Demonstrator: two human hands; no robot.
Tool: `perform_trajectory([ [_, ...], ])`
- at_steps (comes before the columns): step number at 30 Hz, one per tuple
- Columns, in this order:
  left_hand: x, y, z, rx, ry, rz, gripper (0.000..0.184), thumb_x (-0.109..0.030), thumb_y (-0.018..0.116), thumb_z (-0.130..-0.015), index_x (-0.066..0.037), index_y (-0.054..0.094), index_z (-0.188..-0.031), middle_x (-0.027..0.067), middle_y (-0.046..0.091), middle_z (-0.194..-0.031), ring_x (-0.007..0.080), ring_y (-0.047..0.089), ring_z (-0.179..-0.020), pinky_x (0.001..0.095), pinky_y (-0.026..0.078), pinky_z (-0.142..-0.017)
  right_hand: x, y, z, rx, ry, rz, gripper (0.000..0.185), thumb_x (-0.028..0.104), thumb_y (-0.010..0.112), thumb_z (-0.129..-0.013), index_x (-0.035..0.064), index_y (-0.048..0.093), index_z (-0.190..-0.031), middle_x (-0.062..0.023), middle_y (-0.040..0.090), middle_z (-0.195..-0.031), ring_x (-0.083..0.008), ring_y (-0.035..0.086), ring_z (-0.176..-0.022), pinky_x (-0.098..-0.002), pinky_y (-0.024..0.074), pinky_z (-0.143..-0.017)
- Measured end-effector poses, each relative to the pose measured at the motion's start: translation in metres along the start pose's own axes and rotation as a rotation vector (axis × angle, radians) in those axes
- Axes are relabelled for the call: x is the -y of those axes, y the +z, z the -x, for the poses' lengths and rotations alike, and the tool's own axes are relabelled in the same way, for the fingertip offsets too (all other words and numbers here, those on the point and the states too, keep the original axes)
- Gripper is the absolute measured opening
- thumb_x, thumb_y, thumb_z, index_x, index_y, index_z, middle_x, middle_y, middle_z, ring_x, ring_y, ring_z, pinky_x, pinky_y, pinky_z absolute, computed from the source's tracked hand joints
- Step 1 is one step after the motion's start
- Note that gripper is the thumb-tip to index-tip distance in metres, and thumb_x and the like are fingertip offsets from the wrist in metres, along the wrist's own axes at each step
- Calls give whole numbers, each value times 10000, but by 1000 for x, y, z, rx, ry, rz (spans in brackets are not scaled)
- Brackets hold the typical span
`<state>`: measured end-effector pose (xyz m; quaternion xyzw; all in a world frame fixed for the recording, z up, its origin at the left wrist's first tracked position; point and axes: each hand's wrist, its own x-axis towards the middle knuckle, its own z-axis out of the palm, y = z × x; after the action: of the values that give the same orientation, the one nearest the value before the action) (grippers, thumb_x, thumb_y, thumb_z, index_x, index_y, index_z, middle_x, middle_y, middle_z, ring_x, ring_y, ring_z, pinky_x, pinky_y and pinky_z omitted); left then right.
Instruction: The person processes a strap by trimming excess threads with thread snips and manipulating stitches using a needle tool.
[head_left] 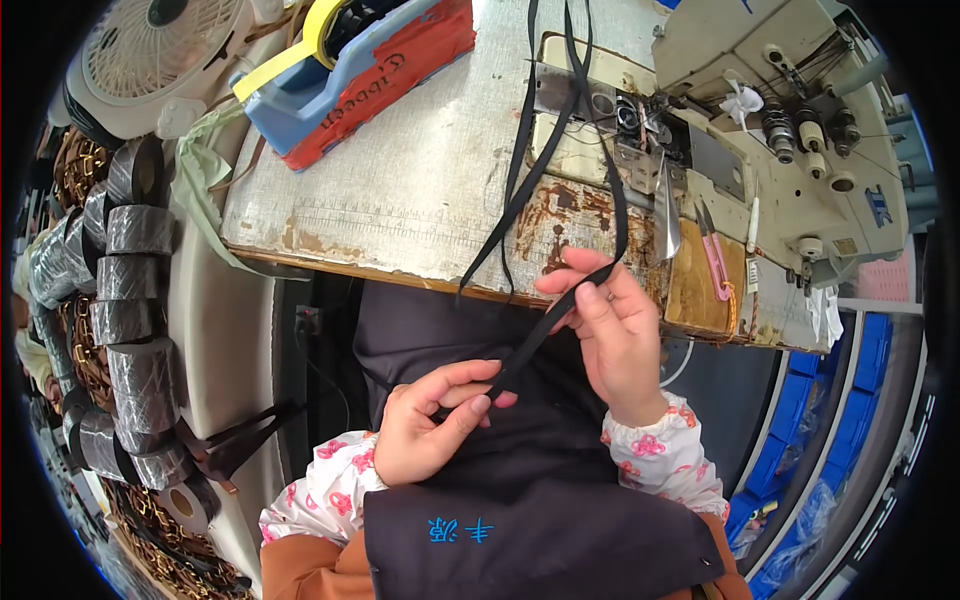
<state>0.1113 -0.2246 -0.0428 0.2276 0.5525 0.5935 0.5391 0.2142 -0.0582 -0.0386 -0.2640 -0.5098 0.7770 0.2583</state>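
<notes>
A narrow black strap (540, 330) runs between my two hands, above the dark apron on my lap. My left hand (432, 412) pinches it at the lower end, thumb against the fingers. Higher up and to the right, my right hand (612, 325) grips the same strap between thumb and fingers, close to the table's front edge. From there the strap loops up over the sewing machine bed (565, 150), where more black strands hang down across the table. I cannot make out whether all the strands are one piece.
An industrial sewing machine (800, 120) stands at the right, with pink-handled snips (714, 262) beside it. A blue tape dispenser (350, 75) sits on the worktable (380, 190). A white fan (150, 60) and wrapped rolls (140, 300) are at the left; blue bins (800, 400) at the right.
</notes>
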Motion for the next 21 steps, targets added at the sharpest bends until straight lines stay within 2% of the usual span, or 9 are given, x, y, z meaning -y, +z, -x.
perform_trajectory([
  [4, -2, -7, 2, 102, -86, 112, 306, -28, 472, -841, 25, 443, -1141, 86, 625, -896, 36, 522, -734, 179, 434, -684, 16, -3, -12, -76, -72, -9, 247, 116, 398, -885, -6, 441, -1095, -120, 571, -942, -107, 551, -733, -232, 463, -660],
  [6, -4, -9, 3, 116, -94, 132, 308, -30, 471, -842, 24, 441, -1144, 87, 623, -902, 34, 516, -730, 178, 432, -687, 18, -7, -18, -45, -116, 41, 240, 115, 398, -886, -2, 449, -1090, -119, 573, -943, -105, 551, -736, -232, 463, -656],
  [10, -5, -10, 3, 130, -101, 154, 307, -34, 476, -842, 20, 446, -1143, 87, 624, -898, 32, 508, -709, 179, 433, -683, 13, -6, -24, -15, -98, 39, 234, 113, 396, -888, 2, 457, -1084, -118, 573, -946, -102, 551, -747, -230, 462, -655],
  [12, -3, -10, 4, 123, -92, 130, 303, -33, 478, -840, 18, 452, -1138, 87, 624, -894, 34, 513, -713, 181, 436, -680, 10, -5, -24, -28, -52, -47, 262, 124, 435, -870, 4, 449, -1103, -130, 568, -945, -117, 548, -747, -248, 455, -686],
  [21, -3, -9, 3, 113, -61, 97, 294, -27, 484, -834, 16, 463, -1125, 86, 626, -883, 46, 537, -755, 188, 450, -675, 6, -7, -25, -22, -62, -68, 230, 112, 401, -886, 2, 465, -1078, -137, 568, -943, -127, 556, -752, -256, 450, -707],
])
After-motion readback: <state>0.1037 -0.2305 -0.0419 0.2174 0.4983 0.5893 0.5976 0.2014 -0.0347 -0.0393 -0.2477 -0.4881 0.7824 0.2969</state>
